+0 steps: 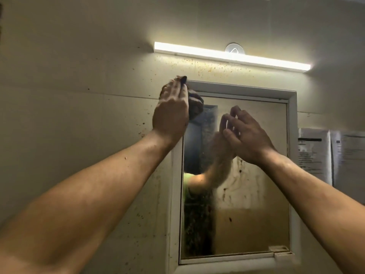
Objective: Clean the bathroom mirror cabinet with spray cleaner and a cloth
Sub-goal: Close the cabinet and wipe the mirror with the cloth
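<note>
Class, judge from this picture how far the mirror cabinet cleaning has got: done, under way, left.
Done: little; the white-framed mirror glass looks streaked, perhaps wetted. In hand: the left hand presses a dark cloth on the mirror's top left corner; the right hand hovers empty. Left: brown spots on the lower glass.

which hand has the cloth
The left hand, pressing the dark cloth against the top-left corner of the mirror cabinet. The right hand is bare, its fingers loosely curled before the glass.
</note>
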